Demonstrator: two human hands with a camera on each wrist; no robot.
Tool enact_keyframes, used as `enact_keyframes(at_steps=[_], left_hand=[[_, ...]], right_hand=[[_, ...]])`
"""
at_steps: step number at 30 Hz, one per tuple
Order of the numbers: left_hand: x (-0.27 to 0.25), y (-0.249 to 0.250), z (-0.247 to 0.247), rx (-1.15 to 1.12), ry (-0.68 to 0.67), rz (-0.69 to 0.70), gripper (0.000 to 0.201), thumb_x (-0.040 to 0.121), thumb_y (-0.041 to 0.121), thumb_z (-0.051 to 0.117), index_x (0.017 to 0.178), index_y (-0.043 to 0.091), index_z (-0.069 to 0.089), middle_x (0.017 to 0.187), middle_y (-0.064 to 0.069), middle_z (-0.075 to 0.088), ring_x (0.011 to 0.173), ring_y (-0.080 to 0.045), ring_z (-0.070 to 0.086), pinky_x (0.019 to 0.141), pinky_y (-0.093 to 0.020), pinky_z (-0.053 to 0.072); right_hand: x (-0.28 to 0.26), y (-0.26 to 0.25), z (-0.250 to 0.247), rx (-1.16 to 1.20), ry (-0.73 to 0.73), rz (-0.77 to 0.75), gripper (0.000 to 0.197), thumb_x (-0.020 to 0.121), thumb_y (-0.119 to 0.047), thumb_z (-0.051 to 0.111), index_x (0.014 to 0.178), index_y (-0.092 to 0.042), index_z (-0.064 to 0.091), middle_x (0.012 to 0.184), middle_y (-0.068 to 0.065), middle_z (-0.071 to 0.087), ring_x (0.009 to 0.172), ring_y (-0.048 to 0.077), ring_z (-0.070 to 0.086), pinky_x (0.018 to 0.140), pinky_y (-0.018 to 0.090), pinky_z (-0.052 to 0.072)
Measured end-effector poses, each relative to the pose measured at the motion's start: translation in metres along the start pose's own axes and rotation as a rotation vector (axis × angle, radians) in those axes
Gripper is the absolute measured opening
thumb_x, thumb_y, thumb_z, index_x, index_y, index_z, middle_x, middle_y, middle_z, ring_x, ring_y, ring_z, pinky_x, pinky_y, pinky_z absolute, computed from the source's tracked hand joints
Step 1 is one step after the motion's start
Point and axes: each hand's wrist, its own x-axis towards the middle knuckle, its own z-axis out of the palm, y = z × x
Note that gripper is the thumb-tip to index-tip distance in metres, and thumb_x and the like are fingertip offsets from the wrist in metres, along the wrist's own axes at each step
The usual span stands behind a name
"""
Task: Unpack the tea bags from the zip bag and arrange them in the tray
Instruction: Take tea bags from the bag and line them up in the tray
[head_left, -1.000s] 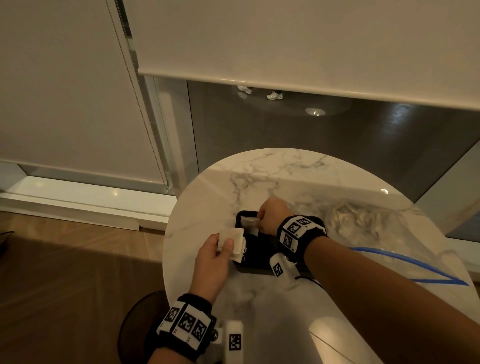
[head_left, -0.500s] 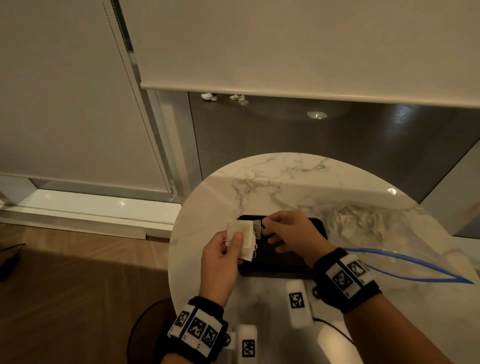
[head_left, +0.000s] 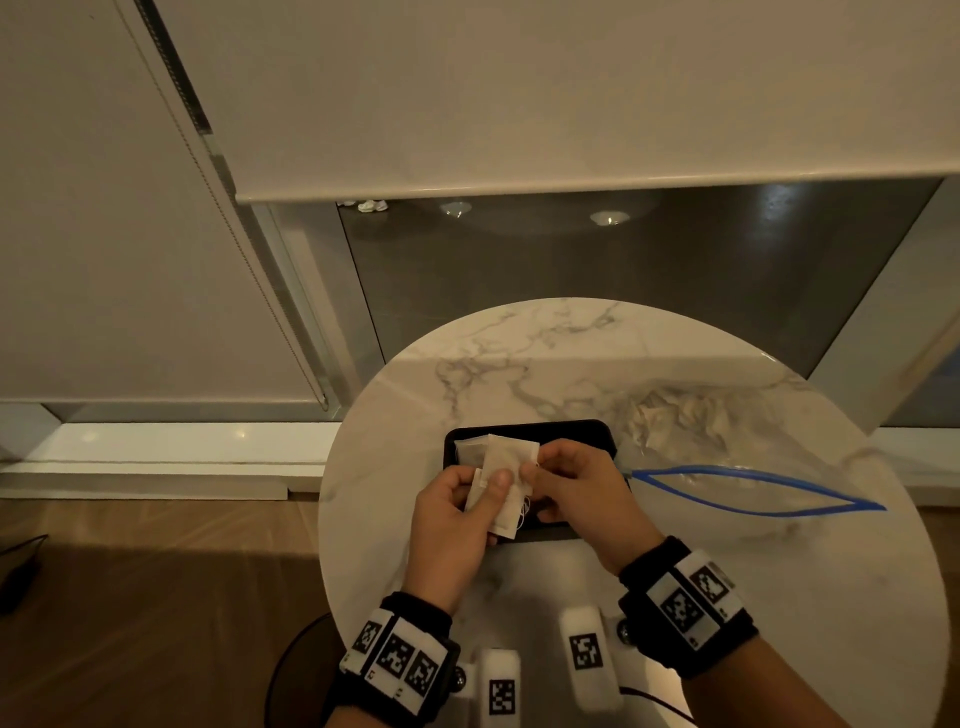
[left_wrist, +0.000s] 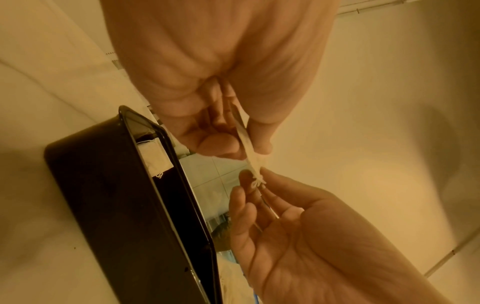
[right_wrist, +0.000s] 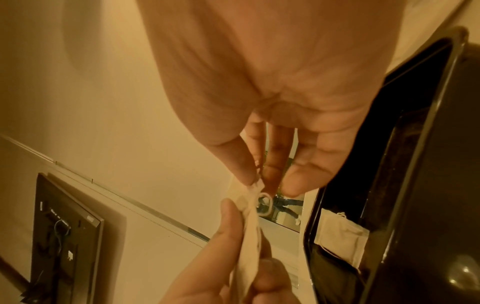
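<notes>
My left hand (head_left: 493, 480) holds a small stack of white tea bags (head_left: 504, 467) over the near left part of the black tray (head_left: 571, 427). My right hand (head_left: 530, 467) pinches a corner of the stack between thumb and forefinger. In the right wrist view that pinch (right_wrist: 255, 185) sits on the bag's (right_wrist: 249, 236) top edge. One tea bag (head_left: 469, 451) lies in the tray's left end, also seen as a tea bag (right_wrist: 340, 232) against the tray wall (right_wrist: 415, 164). The clear zip bag (head_left: 727, 447) with a blue zip lies open to the right, with more tea bags inside.
The tray stands on a round marble table (head_left: 545, 364) by a window with a lowered blind (head_left: 571, 93). A dark stool (head_left: 291, 670) sits under the table's near left edge. A dark screen (right_wrist: 64, 236) hangs on the wall.
My right hand came out of the tray's left end and back to the stack, where it now pinches a tea bag. My left hand shifted slightly right, over the tray.
</notes>
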Motion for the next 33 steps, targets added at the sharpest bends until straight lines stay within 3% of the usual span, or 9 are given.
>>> enact_keyframes(at_steps=[4, 8, 14, 18, 21, 23, 28, 31, 33], left_hand=[[0.000, -0.003, -0.002, 0.032, -0.010, 0.028, 0.016, 0.091, 0.025, 0.070, 0.098, 0.011, 0.071, 0.085, -0.005, 0.077, 0.074, -0.016, 0.072, 0.056, -0.023, 0.052], [0.001, -0.006, -0.004, 0.057, -0.031, 0.031, 0.013, 0.095, 0.023, 0.067, 0.098, 0.012, 0.071, 0.086, -0.005, 0.077, 0.076, -0.016, 0.072, 0.058, -0.024, 0.053], [0.010, -0.013, -0.020, 0.097, 0.060, 0.043, 0.017, 0.096, 0.025, 0.064, 0.093, 0.010, 0.069, 0.082, -0.009, 0.075, 0.070, -0.014, 0.068, 0.055, -0.025, 0.053], [0.011, -0.019, -0.024, 0.104, 0.043, 0.058, 0.015, 0.096, 0.027, 0.065, 0.091, 0.014, 0.069, 0.083, -0.010, 0.074, 0.078, -0.029, 0.069, 0.067, -0.040, 0.055], [0.012, -0.023, -0.026, 0.103, 0.039, 0.048, 0.014, 0.096, 0.028, 0.065, 0.092, 0.015, 0.070, 0.084, -0.010, 0.074, 0.081, -0.032, 0.069, 0.065, -0.037, 0.055], [0.015, -0.026, -0.033, 0.135, 0.105, 0.051, 0.013, 0.096, 0.031, 0.064, 0.093, 0.020, 0.069, 0.085, -0.004, 0.074, 0.082, -0.025, 0.070, 0.068, -0.034, 0.056], [0.022, -0.031, -0.055, 0.060, 0.367, -0.038, 0.015, 0.102, 0.033, 0.050, 0.103, 0.021, 0.059, 0.097, -0.002, 0.064, 0.089, -0.021, 0.061, 0.086, -0.046, 0.053], [0.023, -0.031, -0.060, 0.026, 0.364, -0.104, 0.009, 0.103, 0.026, 0.050, 0.100, 0.021, 0.058, 0.098, -0.004, 0.061, 0.082, -0.019, 0.056, 0.078, -0.039, 0.049], [0.023, -0.032, -0.059, 0.005, 0.327, -0.157, 0.010, 0.100, 0.023, 0.054, 0.093, 0.020, 0.060, 0.094, -0.007, 0.061, 0.077, -0.019, 0.054, 0.071, -0.035, 0.045]], right_hand=[[-0.001, 0.002, -0.001, 0.006, -0.006, -0.009, 0.011, 0.091, -0.015, 0.068, 0.102, -0.016, 0.069, 0.092, 0.007, 0.075, 0.073, 0.014, 0.067, 0.059, 0.027, 0.053], [0.000, 0.007, 0.001, 0.019, 0.021, -0.024, 0.007, 0.090, -0.012, 0.069, 0.097, -0.014, 0.069, 0.083, 0.002, 0.073, 0.066, 0.008, 0.064, 0.058, 0.025, 0.051], [0.016, 0.010, 0.006, 0.087, 0.064, 0.029, 0.008, 0.091, -0.013, 0.068, 0.098, -0.009, 0.070, 0.090, 0.010, 0.075, 0.078, 0.015, 0.067, 0.068, 0.027, 0.055], [0.021, 0.011, 0.021, 0.049, -0.052, 0.064, 0.017, 0.091, -0.024, 0.070, 0.100, -0.009, 0.074, 0.088, 0.008, 0.074, 0.073, 0.012, 0.065, 0.067, 0.029, 0.053], [0.023, 0.013, 0.026, -0.029, -0.040, 0.039, 0.009, 0.090, -0.015, 0.070, 0.096, -0.009, 0.074, 0.088, 0.008, 0.075, 0.073, 0.010, 0.064, 0.064, 0.026, 0.050], [0.030, 0.012, 0.024, -0.038, 0.038, 0.033, 0.007, 0.090, -0.014, 0.070, 0.094, -0.010, 0.072, 0.090, 0.011, 0.074, 0.073, 0.013, 0.064, 0.062, 0.026, 0.050], [0.061, 0.004, 0.010, -0.178, 0.136, 0.058, 0.009, 0.090, -0.017, 0.071, 0.081, -0.015, 0.067, 0.069, 0.004, 0.062, 0.058, 0.015, 0.053, 0.051, 0.028, 0.046], [0.083, 0.006, 0.015, -0.319, 0.057, 0.135, 0.013, 0.087, -0.013, 0.073, 0.079, -0.015, 0.064, 0.071, 0.007, 0.061, 0.059, 0.016, 0.056, 0.052, 0.027, 0.051], [0.096, 0.011, 0.022, -0.402, -0.033, 0.221, 0.008, 0.086, -0.010, 0.074, 0.085, -0.010, 0.067, 0.075, 0.012, 0.064, 0.064, 0.019, 0.063, 0.062, 0.032, 0.059]])
